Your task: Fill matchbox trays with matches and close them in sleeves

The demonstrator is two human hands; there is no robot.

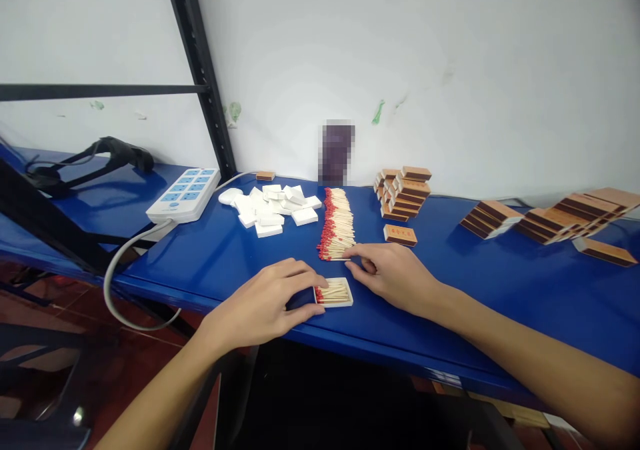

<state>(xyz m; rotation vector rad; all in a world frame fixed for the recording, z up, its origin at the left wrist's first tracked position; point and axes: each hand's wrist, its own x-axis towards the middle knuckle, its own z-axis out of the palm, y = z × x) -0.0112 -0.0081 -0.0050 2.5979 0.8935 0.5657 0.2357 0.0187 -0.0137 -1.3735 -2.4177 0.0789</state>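
Observation:
My left hand (270,300) pinches the left end of a small white tray of matches (335,293) lying on the blue table (480,277), thumb and fingers closed on it. My right hand (387,273) rests just right of the tray, its fingertips curled toward the near end of a long row of loose red-tipped matches (337,225); whether it grips any match is hidden. A single brown matchbox sleeve (400,235) lies just behind my right hand.
A heap of empty white trays (275,207) sits behind-left. A stack of brown matchbox sleeves (404,193) stands behind-right, with more rows of boxes (550,220) at far right. A white power strip (185,193) and its cable lie at left, beside a black rack post (200,70).

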